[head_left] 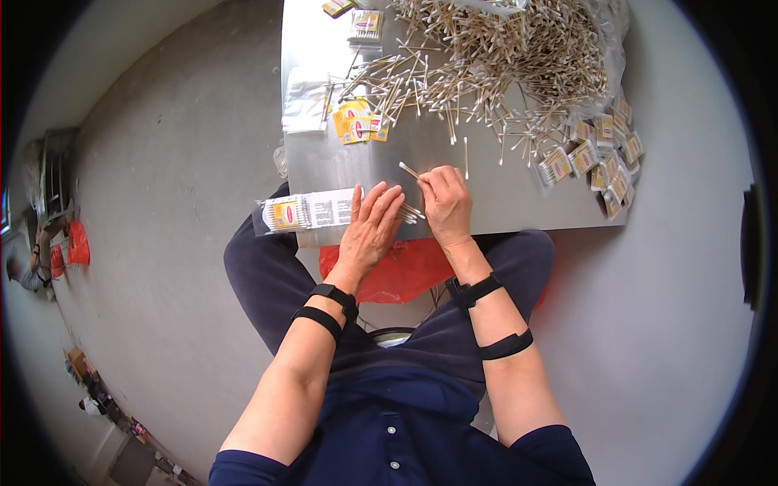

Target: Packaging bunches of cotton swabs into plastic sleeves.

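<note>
My right hand (446, 202) pinches a cotton swab (409, 169) between thumb and fingers, its white tip pointing up and left. My left hand (373, 227) lies flat near the table's front edge, fingers stretched out. A few loose cotton swabs (411, 214) poke out beside its fingertips, partly hidden under them. Left of that hand lies a clear packet of cotton swabs (285, 213) with a yellow and red label. Its printed white part (328, 207) runs up to my left fingers. A single cotton swab (466, 158) lies just beyond my right hand.
A big heap of cotton swabs (519, 49) spills from a clear bag (614, 49) at the far right. Filled packets (583, 158) pile up at the right edge. Yellow label cards (356, 125) and clear empty sleeves (305, 105) lie at the left. A red bag (397, 275) hangs below the table.
</note>
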Action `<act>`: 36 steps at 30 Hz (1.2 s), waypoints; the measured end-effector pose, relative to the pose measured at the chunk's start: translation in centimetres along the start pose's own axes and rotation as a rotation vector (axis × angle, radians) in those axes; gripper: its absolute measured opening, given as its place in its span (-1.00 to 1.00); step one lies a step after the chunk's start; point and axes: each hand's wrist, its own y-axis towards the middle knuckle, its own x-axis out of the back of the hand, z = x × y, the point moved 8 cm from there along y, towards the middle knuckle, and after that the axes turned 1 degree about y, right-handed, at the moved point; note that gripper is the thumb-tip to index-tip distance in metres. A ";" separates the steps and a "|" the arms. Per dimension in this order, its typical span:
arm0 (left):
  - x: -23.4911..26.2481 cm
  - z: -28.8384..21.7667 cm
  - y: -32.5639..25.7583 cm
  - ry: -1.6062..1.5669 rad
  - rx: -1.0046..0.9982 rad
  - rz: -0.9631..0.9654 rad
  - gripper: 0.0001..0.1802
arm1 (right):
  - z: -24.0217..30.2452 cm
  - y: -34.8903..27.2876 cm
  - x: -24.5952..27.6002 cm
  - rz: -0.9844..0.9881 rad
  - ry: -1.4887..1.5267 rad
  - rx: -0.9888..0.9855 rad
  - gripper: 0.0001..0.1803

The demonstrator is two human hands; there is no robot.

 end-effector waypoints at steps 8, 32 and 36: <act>-0.1 0.2 0.0 -0.008 0.004 0.020 -0.35 | 0.5 0.1 0.1 0.023 -0.102 0.051 -0.82; -0.2 0.1 0.0 -0.021 0.007 0.011 -0.36 | 1.1 -4.4 4.8 0.201 0.112 -0.069 -0.86; -0.3 0.5 -0.3 0.010 0.009 0.022 -0.39 | -3.3 -1.6 6.3 -0.177 0.059 -0.396 -0.85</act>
